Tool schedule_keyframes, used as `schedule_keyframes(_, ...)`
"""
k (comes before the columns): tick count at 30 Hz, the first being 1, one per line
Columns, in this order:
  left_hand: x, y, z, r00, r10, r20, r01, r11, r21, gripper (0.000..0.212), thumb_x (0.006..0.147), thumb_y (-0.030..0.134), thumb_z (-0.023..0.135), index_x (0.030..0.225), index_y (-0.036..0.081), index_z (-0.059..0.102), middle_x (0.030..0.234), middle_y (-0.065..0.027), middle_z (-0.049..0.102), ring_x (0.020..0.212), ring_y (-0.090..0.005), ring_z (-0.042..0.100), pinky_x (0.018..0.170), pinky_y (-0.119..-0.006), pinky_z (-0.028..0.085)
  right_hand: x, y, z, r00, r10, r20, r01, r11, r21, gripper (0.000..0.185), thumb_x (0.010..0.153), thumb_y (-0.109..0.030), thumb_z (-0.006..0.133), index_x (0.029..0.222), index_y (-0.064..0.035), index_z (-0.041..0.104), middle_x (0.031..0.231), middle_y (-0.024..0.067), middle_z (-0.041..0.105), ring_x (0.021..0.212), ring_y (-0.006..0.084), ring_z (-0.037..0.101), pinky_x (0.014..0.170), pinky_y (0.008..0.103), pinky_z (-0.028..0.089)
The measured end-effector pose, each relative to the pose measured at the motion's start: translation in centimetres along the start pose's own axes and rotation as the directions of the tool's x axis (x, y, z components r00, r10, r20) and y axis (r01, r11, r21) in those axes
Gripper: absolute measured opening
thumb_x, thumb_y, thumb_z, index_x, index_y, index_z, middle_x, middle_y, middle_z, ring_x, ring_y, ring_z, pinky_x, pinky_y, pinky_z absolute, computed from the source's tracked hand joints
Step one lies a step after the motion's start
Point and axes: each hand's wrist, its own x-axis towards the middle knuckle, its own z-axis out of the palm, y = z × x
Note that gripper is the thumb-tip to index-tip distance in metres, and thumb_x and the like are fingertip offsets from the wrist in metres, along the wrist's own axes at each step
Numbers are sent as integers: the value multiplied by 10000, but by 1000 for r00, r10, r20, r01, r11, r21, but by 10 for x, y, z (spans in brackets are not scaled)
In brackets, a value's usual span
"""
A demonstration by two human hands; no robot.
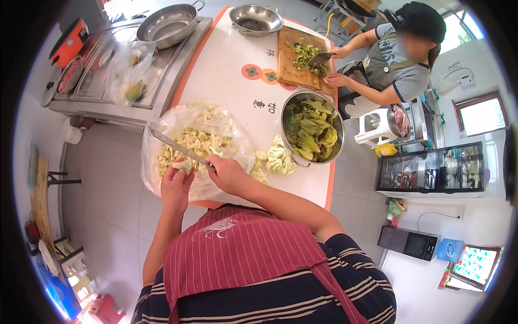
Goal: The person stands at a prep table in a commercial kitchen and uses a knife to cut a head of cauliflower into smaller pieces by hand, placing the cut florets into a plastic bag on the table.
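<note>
Between the fingertips of my left hand [177, 184] is a small cauliflower floret [183, 165]. My right hand [230, 174] grips a kitchen knife [178, 146] by its handle, the long blade slanting up and left above the floret's level. Below both hands, a clear plastic bag [238, 129] lies spread open on the table, heaped with cut cauliflower pieces [194, 139]. Right of the bag, a larger cauliflower chunk [280, 157] rests on the white tabletop [226, 87], with smaller pieces beside it.
A steel pot [342, 139] of leafy pickled greens [311, 129] stands at the right. Beyond it, a co-worker [384, 65] chops greens with a cleaver [320, 58] on a wooden board [288, 69]. Steel basins [255, 20] sit at the far end; a steel counter [162, 77] adjoins left.
</note>
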Motion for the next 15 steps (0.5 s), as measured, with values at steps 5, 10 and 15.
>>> schedule_keyframes(5,9,-12,-14,999,-28,24,27,997,67,240,848,45,448,1081,9,492,1012,-68,537,872,-156,553,755,-268,474,-9,-17,-1,988,-146,-41,148,988,39,166,770,-108,523,914,-30,501,754,176,573,686,354,560,598,413,448)
schedule_keyframes(10,7,-12,-25,948,298,113,-307,755,580,251,797,102,546,1021,-5,513,952,-74,547,854,-153,521,729,-276,427,-14,-25,4,967,-255,-15,254,967,-33,171,726,-92,525,890,-53,496,778,148,576,704,336,566,606,404,455)
schedule_keyframes(15,0,-5,-10,914,392,104,-356,653,669,225,783,89,540,987,-5,535,909,-88,551,850,-165,513,735,-292,413,-21,-28,1,975,-222,24,223,969,-102,282,711,-60,563,988,-38,514,815,139,578,724,310,578,614,369,465)
